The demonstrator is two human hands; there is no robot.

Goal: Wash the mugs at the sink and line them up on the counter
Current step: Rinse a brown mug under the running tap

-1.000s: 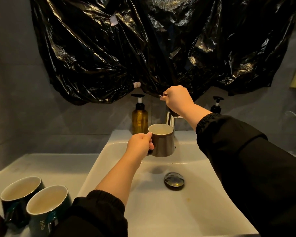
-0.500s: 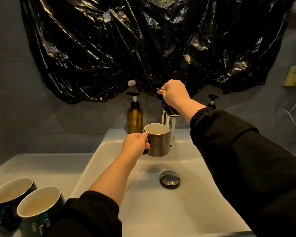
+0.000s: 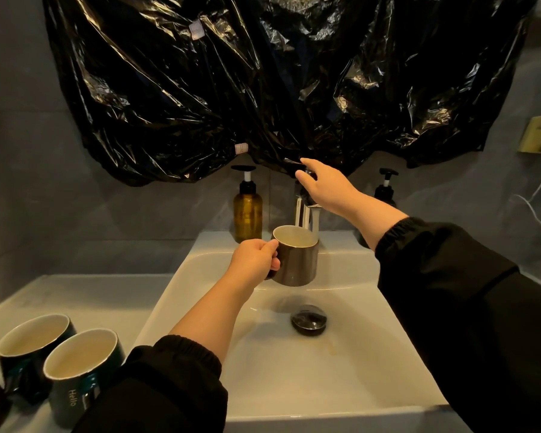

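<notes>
My left hand (image 3: 256, 257) grips the handle of a brown mug (image 3: 297, 260) with a white inside, held upright over the white sink (image 3: 341, 370) just under the tap spout (image 3: 308, 217). Water runs from the spout past the mug's far rim. My right hand (image 3: 325, 189) is above the tap with its fingers spread, the fingertips at the tap lever (image 3: 294, 161). Two dark mugs (image 3: 22, 354) (image 3: 82, 370) stand upright on the counter (image 3: 75, 295) at the lower left; the nearer one reads "Hello".
An amber pump bottle (image 3: 247, 210) stands left of the tap, a dark pump bottle (image 3: 384, 189) right of it, partly behind my arm. The black drain stopper (image 3: 308, 318) sits in the basin. Black plastic sheeting (image 3: 263, 82) hangs on the wall above.
My right hand has uncurled from its grip on the tap lever and now has its fingers spread. The mug in my left hand stays under the spout.
</notes>
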